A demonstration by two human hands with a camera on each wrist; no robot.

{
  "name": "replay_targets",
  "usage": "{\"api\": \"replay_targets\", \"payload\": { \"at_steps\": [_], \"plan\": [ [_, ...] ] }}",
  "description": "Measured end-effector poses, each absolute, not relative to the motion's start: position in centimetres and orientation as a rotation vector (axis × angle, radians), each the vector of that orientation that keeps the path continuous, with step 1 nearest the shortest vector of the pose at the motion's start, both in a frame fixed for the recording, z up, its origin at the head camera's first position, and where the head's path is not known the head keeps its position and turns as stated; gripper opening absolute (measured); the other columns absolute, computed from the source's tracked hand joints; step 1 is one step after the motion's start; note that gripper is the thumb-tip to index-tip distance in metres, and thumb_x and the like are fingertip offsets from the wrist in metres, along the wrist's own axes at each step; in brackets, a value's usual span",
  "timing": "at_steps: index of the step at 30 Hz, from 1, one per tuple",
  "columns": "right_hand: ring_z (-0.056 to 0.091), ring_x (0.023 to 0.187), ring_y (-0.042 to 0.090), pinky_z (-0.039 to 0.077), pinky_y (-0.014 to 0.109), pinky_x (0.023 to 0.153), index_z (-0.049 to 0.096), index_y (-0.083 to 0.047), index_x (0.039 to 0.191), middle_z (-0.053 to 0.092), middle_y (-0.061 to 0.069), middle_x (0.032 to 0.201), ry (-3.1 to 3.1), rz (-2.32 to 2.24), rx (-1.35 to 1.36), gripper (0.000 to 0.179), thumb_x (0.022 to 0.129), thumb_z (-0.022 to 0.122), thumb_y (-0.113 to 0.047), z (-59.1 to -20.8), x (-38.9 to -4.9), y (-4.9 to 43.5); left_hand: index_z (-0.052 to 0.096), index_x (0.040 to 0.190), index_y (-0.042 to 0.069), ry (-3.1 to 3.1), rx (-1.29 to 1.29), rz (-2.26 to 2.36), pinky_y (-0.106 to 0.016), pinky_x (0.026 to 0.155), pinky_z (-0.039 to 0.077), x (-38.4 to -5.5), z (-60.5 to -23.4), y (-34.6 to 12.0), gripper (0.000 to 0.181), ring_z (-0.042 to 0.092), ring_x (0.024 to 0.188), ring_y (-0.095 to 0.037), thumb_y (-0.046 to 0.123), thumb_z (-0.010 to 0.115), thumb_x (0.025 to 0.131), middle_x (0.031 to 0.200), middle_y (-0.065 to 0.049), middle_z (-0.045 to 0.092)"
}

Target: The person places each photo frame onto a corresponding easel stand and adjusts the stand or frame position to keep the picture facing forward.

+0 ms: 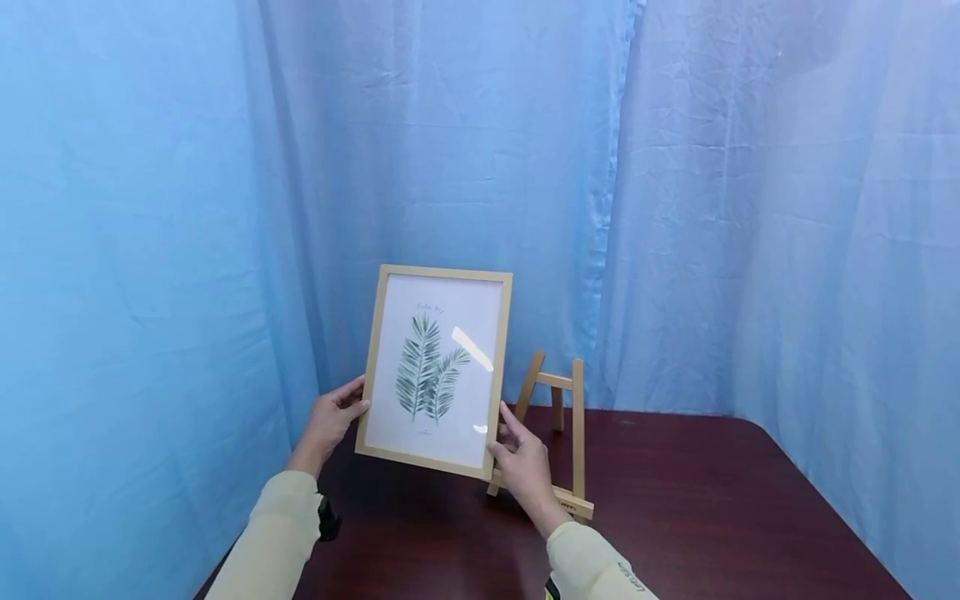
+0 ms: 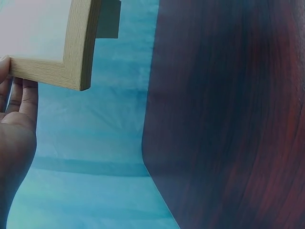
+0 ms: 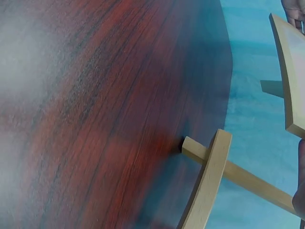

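A picture frame (image 1: 438,367) with a pale wood border and a print of two green palm leaves is held up, tilted slightly. My left hand (image 1: 335,419) grips its left edge, thumb on the front and fingers behind, as the left wrist view also shows. On the lower right edge my right hand (image 1: 522,461) pinches the border the same way. A small wooden easel (image 1: 577,425) stands on the table just right of the frame; the frame and right hand cover part of it. In the right wrist view a dark flap (image 3: 272,88) juts from the frame's back.
The dark red wooden table (image 1: 675,492) spreads below and to the right, with a rounded far right corner. Light blue curtains (image 1: 480,150) hang close behind it and along both sides. The easel's front ledge (image 1: 573,502) lies beside the right wrist.
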State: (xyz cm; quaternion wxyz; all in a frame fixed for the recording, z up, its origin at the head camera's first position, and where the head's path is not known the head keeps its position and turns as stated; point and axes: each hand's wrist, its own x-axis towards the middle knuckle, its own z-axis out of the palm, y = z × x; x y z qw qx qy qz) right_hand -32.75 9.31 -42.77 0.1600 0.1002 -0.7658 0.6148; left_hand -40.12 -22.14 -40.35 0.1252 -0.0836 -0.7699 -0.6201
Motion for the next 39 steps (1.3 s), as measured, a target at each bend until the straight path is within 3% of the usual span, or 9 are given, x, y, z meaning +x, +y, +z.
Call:
{"api": "replay_targets", "payload": {
  "at_steps": [16,26,39],
  "plan": [
    [0.07,0.097,0.028,0.057,0.029,0.075,0.047,-0.02,0.149,0.065,0.018,0.122,-2.171,1.62,0.252,0.066,0.091,0.068,0.002,-42.2,-31.8,11.1,0.051,0.141,-0.002,-2.181,-0.286,-1.804,-0.017,0.081,0.049,-40.5,-39.6,-19.8,0.049,0.059,0.113,-0.03,-0.003,0.064,0.094,0.134,-0.026,0.057],
    [0.069,0.096,0.029,0.057,0.029,0.074,0.044,-0.018,0.151,0.065,0.017,0.121,-2.149,1.579,0.282,0.067,0.092,0.067,0.002,-42.3,-31.3,12.5,0.053,0.142,0.002,-2.188,-0.284,-1.793,-0.024,0.085,0.051,-40.5,-39.4,-18.0,0.049,0.058,0.115,-0.034,-0.001,0.064,0.094,0.133,-0.023,0.059],
    [0.071,0.092,0.026,0.057,0.029,0.074,0.047,-0.02,0.149,0.069,0.014,0.115,-2.118,1.494,0.213,0.068,0.089,0.07,0.003,-42.5,-30.3,14.8,0.054,0.139,-0.002,-2.112,-0.384,-1.874,-0.018,0.081,0.05,-40.9,-39.2,-15.1,0.049,0.059,0.114,-0.033,-0.007,0.064,0.092,0.133,-0.025,0.058]
  ]
}}
